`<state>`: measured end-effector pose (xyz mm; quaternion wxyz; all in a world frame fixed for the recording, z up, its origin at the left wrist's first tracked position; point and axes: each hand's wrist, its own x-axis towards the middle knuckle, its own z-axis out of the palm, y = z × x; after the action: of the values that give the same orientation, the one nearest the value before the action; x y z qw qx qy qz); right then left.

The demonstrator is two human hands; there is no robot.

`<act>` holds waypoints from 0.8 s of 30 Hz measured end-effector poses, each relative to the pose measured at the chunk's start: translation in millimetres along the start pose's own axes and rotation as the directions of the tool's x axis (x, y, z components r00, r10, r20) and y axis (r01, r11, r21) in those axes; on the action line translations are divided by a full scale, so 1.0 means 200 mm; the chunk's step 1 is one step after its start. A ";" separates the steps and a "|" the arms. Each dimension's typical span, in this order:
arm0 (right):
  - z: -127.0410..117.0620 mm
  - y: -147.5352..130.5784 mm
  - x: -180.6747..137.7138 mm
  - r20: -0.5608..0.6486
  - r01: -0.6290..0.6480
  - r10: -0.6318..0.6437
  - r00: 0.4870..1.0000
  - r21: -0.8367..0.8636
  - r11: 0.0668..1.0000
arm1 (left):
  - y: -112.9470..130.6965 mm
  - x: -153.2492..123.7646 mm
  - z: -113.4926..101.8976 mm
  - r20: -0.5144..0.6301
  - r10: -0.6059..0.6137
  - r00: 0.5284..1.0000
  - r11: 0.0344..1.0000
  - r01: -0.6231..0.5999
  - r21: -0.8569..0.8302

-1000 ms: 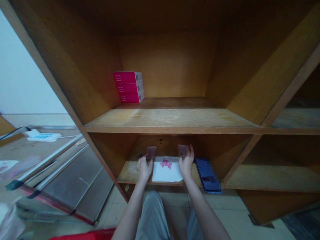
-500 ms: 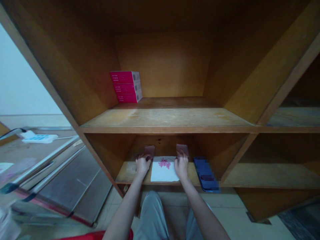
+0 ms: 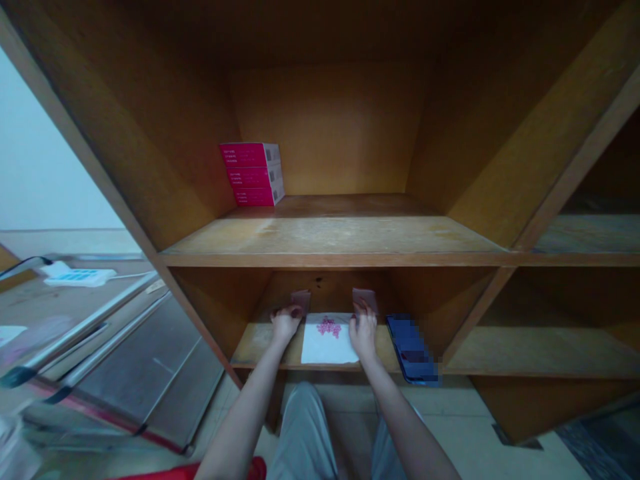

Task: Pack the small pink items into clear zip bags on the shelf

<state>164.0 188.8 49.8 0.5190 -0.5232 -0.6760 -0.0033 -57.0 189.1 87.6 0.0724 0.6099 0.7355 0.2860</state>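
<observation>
A white sheet (image 3: pixel 325 348) lies on the lower shelf, with a cluster of small pink pieces (image 3: pixel 329 327) near its far edge. Left of the sheet, my left hand (image 3: pixel 287 320) has its fingers curled together at the near edge of a pale pink, flat packet (image 3: pixel 301 298). What lies between those fingertips is too small to make out. My right hand (image 3: pixel 365 325) is at the sheet's right edge. Its fingers stretch forward over the near part of a second pale pink packet (image 3: pixel 365 294), and its thumb is by the paper.
A blue phone-like object (image 3: pixel 407 340), partly blurred out, lies right of my right hand at the shelf's front edge. Three stacked pink boxes (image 3: pixel 253 177) stand on the upper shelf (image 3: pixel 330 235). A metal-framed cart (image 3: pixel 150 363) and a power strip (image 3: pixel 80 275) are at left.
My left fingers have shifted slightly and curled differently at the left packet, which has moved a little. My right hand looks almost unchanged.
</observation>
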 end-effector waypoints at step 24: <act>-0.11 -0.19 0.08 0.000 -0.120 0.131 0.991 0.409 0.905 | 0.21 -0.18 -0.25 0.297 -0.251 0.921 -0.348 0.201 -0.916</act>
<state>153.4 171.2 92.7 0.6251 -0.4456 -0.6195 0.1642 -35.3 141.9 141.0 0.5722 0.1403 0.3139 0.7446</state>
